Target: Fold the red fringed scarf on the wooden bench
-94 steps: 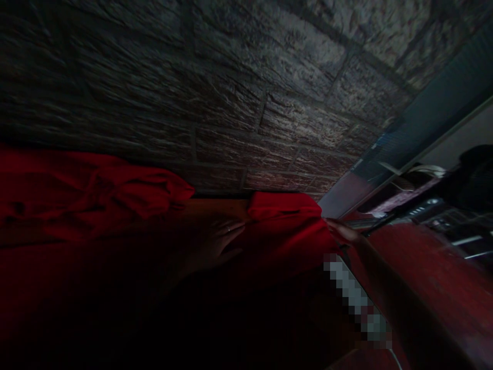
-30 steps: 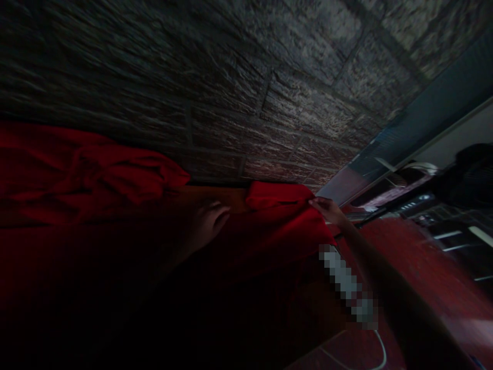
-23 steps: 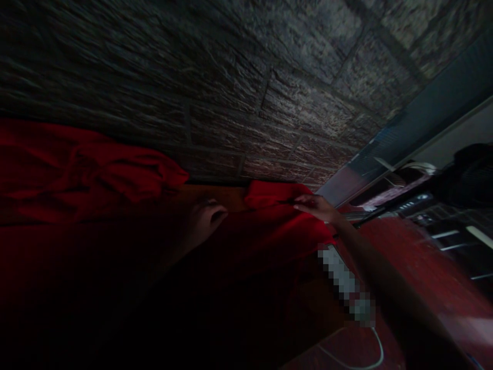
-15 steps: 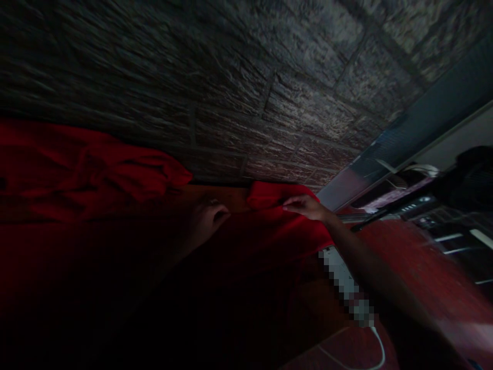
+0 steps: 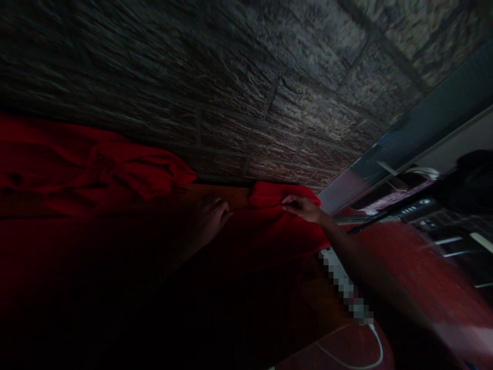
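A red cloth (image 5: 265, 228) lies spread over a wooden table (image 5: 234, 194), its lower part lost in deep shadow. My right hand (image 5: 304, 209) pinches its far edge between thumb and fingers, beside a folded red part (image 5: 265, 193) near the wall. Farther left along the same edge is my left hand (image 5: 211, 221), dim, its fingers curled and closed on the cloth. Whether the folded part belongs to the spread cloth, I cannot tell.
Another crumpled red cloth (image 5: 142, 169) lies at the left against the brick-patterned wall (image 5: 231, 92). A pale power strip (image 5: 342, 282), blurred out, with a white cord (image 5: 379, 344), lies by the table's right side. Beyond is a red floor (image 5: 404, 262) with dark furniture.
The fingers of my left hand have closed down at the cloth's edge, where a gap showed before. My right hand keeps its pinch nearly in place. The view has shifted slightly.
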A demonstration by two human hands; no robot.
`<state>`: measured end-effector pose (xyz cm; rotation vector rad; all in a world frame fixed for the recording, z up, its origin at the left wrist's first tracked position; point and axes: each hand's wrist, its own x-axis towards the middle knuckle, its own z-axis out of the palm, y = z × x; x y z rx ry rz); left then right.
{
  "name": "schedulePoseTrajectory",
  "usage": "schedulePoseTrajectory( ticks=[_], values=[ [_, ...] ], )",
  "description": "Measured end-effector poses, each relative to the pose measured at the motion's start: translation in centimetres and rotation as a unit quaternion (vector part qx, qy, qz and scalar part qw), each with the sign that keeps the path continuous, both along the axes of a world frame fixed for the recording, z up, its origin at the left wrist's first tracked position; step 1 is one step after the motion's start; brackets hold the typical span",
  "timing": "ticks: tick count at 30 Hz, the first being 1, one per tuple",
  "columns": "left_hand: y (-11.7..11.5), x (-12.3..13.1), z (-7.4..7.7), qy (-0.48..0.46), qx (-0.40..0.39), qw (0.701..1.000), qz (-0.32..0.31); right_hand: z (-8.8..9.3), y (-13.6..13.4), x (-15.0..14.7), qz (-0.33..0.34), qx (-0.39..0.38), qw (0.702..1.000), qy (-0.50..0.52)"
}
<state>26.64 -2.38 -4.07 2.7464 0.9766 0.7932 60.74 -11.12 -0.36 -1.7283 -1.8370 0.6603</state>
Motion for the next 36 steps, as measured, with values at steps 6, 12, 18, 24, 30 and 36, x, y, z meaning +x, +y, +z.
schedulePoseTrajectory(
  ticks=[6,12,18,24,30,36],
  values=[
    [0.1,0.1,-0.1,0.0,-0.013,1.0,0.002,1.5,-4.0,0.5,-0.123,0.115,0.984,-0.056],
    [0.5,0.1,-0.5,-0.014,-0.043,0.999,-0.019,2.1,-14.3,-2.6,-0.035,0.112,0.967,-0.225],
    [0.8,0.0,-0.2,-0.02,-0.063,0.997,-0.034,0.7,-17.9,-5.6,-0.013,0.093,0.904,-0.416],
    [0.5,-0.3,0.9,-0.01,-0.098,0.995,-0.028,0.6,-19.4,-4.9,-0.069,0.134,0.904,-0.4],
    [0.5,-0.1,0.8,0.01,-0.082,0.997,-0.011,0.4,-18.5,-6.5,-0.06,0.109,0.897,-0.424],
    [0.1,-0.8,1.2,0.084,-0.067,0.994,0.031,-1.3,-16.9,-7.2,-0.058,0.116,0.892,-0.434]
  ],
)
